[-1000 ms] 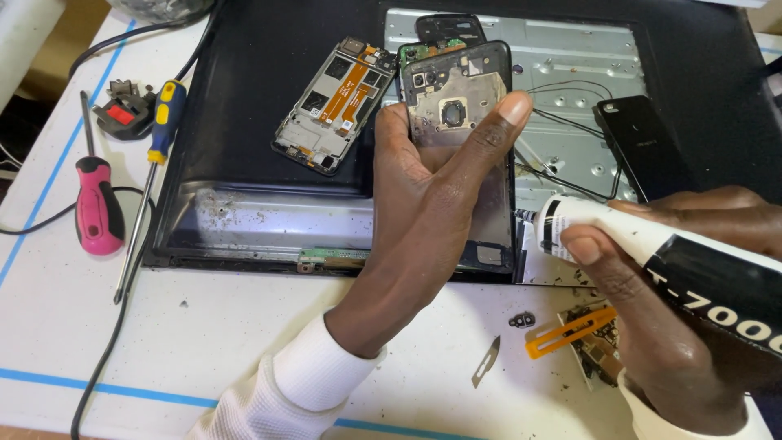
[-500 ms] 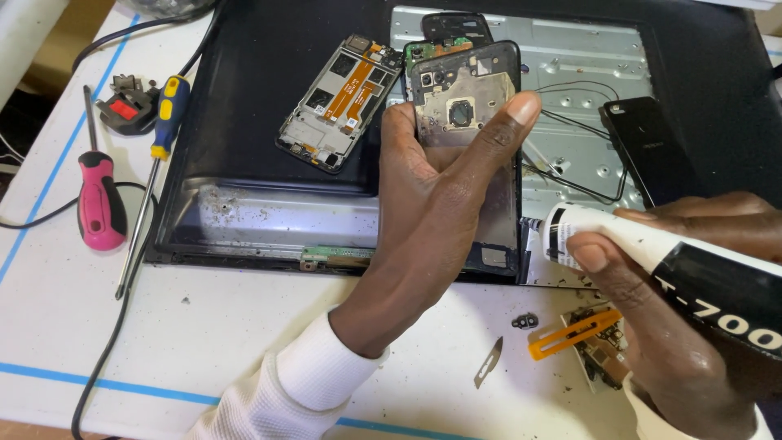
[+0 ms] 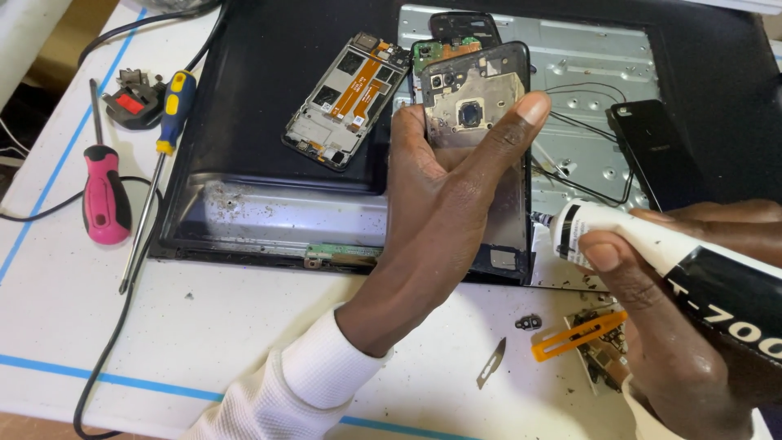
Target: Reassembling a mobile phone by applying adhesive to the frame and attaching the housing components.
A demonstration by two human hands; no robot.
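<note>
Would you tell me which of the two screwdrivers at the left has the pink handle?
The shorter screwdriver, nearest the table's left edge, has the pink handle. The other screwdriver, just right of it, has a yellow and blue handle and a longer shaft.

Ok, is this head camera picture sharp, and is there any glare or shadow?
Head view: sharp on the left hand and phone frame; soft glare on the metal panel; the glue tube in the right hand is cropped at the edge; shadows faint.
</note>
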